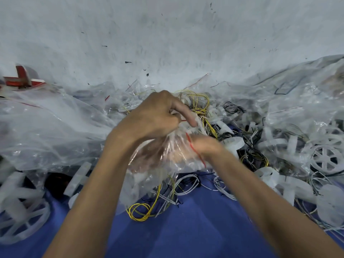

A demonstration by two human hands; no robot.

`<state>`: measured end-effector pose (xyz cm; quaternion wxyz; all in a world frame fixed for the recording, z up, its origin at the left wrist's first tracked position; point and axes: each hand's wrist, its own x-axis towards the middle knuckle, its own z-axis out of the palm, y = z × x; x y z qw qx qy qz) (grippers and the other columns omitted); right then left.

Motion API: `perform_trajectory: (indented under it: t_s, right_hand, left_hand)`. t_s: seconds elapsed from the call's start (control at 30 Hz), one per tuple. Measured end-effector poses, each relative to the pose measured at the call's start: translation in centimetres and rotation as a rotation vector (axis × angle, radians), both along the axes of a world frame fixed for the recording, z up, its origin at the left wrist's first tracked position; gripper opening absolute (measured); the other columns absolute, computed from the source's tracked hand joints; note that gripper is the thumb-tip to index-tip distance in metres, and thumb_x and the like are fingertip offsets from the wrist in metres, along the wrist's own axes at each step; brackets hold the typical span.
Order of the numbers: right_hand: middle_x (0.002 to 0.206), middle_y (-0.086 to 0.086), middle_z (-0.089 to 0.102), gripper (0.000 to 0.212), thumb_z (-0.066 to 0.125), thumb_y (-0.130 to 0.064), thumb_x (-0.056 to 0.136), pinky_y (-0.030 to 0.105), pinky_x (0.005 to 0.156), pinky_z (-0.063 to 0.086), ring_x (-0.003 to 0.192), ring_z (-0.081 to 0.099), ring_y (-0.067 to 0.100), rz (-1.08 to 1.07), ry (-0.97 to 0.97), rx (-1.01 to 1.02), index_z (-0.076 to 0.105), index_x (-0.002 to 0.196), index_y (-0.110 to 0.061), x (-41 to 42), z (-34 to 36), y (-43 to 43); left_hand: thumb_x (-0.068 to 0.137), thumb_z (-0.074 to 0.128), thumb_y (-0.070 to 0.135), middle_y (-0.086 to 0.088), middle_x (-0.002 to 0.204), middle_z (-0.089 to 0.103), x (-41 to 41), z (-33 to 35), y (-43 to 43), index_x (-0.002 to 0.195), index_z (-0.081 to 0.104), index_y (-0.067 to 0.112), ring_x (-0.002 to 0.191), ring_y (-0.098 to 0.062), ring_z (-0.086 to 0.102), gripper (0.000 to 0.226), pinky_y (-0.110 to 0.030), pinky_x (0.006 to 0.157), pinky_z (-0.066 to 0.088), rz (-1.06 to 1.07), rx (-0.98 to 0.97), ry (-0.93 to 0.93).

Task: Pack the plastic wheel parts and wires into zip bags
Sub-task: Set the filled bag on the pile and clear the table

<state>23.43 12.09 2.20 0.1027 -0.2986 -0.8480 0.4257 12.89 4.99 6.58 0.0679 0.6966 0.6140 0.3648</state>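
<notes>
The zip bag (158, 161) is held up over the blue cloth (186, 231). The left hand (154, 116), fingers curled, pinches the bag's top. The right hand (206, 144) is blurred against the bag's red-lined mouth, and I cannot tell its grip. Yellow wires (141, 211) lie coiled just below the bag. One white wheel part (324, 159) sits well to the bag's right, another wheel part (24, 215) to its lower left.
</notes>
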Motion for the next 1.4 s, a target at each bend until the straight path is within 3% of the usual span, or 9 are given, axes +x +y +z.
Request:
perform_trajectory:
  t_s: [0.13, 0.27, 0.37, 0.53, 0.73, 0.87, 1.13, 1.23, 1.4]
  right_hand:
    - [0.100, -0.009, 0.066, 0.013, 0.056, -0.007, 0.091, 0.013, 0.080, 0.048, 0.095, 0.060, -0.006, 0.299, 0.041, 0.117, 0.065, 0.101, -0.009, 2.9, 3.1, 0.6]
    - [0.085, 0.001, 0.073, 0.009, 0.066, -0.016, 0.084, 0.016, 0.061, 0.052, 0.076, 0.068, 0.015, -0.003, 0.272, 0.266, 0.068, 0.092, -0.020, 6.9, 2.4, 4.2]
    - [0.091, 0.007, 0.072, 0.015, 0.072, -0.020, 0.081, 0.027, 0.079, 0.053, 0.087, 0.067, 0.021, -0.210, -0.027, 0.494, 0.069, 0.093, -0.012, 8.3, 0.3, 7.0]
    - [0.104, -0.002, 0.062, 0.041, 0.070, -0.055, 0.073, 0.029, 0.085, 0.046, 0.100, 0.057, 0.016, -0.154, -0.531, 0.461, 0.067, 0.097, -0.021, 8.3, -1.9, 8.3]
    - [0.096, 0.004, 0.063, 0.024, 0.066, -0.037, 0.078, 0.032, 0.071, 0.047, 0.086, 0.057, 0.021, -0.157, -0.570, 0.662, 0.066, 0.095, -0.019, 6.3, -3.2, 8.0]
    - [0.079, 0.010, 0.066, 0.018, 0.065, -0.031, 0.079, 0.043, 0.074, 0.052, 0.075, 0.058, 0.023, -0.159, -0.345, 0.720, 0.073, 0.077, -0.015, 6.9, -2.1, 8.0]
    - [0.086, 0.010, 0.073, 0.021, 0.066, -0.024, 0.086, 0.029, 0.074, 0.050, 0.084, 0.066, 0.025, -0.288, 0.048, 0.759, 0.073, 0.101, -0.011, 7.8, -0.5, 8.1]
    - [0.099, 0.010, 0.072, 0.022, 0.065, -0.014, 0.086, 0.032, 0.087, 0.051, 0.092, 0.067, 0.016, -0.344, 0.209, 0.653, 0.069, 0.107, -0.008, 7.5, -0.1, 7.5]
    - [0.090, 0.003, 0.069, 0.020, 0.059, -0.009, 0.090, 0.020, 0.065, 0.048, 0.073, 0.062, 0.005, -0.423, 0.530, 0.243, 0.066, 0.109, -0.005, 7.4, 0.6, 6.8]
  left_hand:
    - [0.079, 0.050, -0.006, 0.006, 0.113, 0.065, -1.3, -0.2, 0.2, 0.075, 0.068, 0.035, 0.083, 0.000, 0.047, 0.045, 0.004, 0.063, 0.028, 0.136, -0.017, 0.128]
    - [0.085, 0.051, 0.006, 0.004, 0.108, 0.068, -1.8, -0.3, 0.4, 0.086, 0.073, 0.030, 0.084, -0.010, 0.056, 0.032, -0.009, 0.056, 0.031, 0.193, -0.157, 0.198]
    - [0.086, 0.051, 0.009, 0.021, 0.044, 0.055, -1.6, -0.5, 0.3, 0.086, 0.074, 0.025, 0.051, 0.008, 0.051, 0.028, -0.003, 0.044, 0.033, 0.225, -0.237, 0.168]
    - [0.084, 0.058, 0.015, 0.014, 0.074, 0.057, -1.6, -0.9, 0.9, 0.091, 0.074, 0.017, 0.066, 0.004, 0.050, 0.018, -0.008, 0.058, 0.038, 0.297, -0.251, 0.148]
    - [0.085, 0.066, 0.029, 0.016, 0.081, 0.053, -1.3, -1.0, 0.9, 0.094, 0.073, 0.025, 0.073, 0.000, 0.048, 0.013, -0.015, 0.066, 0.035, 0.302, -0.292, 0.136]
    - [0.085, 0.066, 0.031, 0.018, 0.070, 0.053, -1.5, -1.0, 0.9, 0.096, 0.073, 0.024, 0.068, 0.003, 0.050, 0.014, -0.013, 0.058, 0.034, 0.303, -0.289, 0.111]
    - [0.086, 0.065, 0.030, 0.019, 0.075, 0.057, -1.8, -1.2, 1.0, 0.095, 0.073, 0.021, 0.063, 0.005, 0.053, 0.016, -0.013, 0.057, 0.038, 0.274, -0.286, 0.086]
    - [0.085, 0.066, 0.030, 0.013, 0.080, 0.064, -2.0, -1.4, 1.1, 0.093, 0.074, 0.019, 0.058, 0.005, 0.053, 0.016, -0.013, 0.057, 0.042, 0.269, -0.269, 0.073]
    - [0.084, 0.066, 0.032, 0.009, 0.079, 0.065, -2.4, -1.5, 1.3, 0.090, 0.072, 0.024, 0.056, 0.007, 0.052, 0.011, -0.016, 0.057, 0.040, 0.249, -0.283, 0.077]
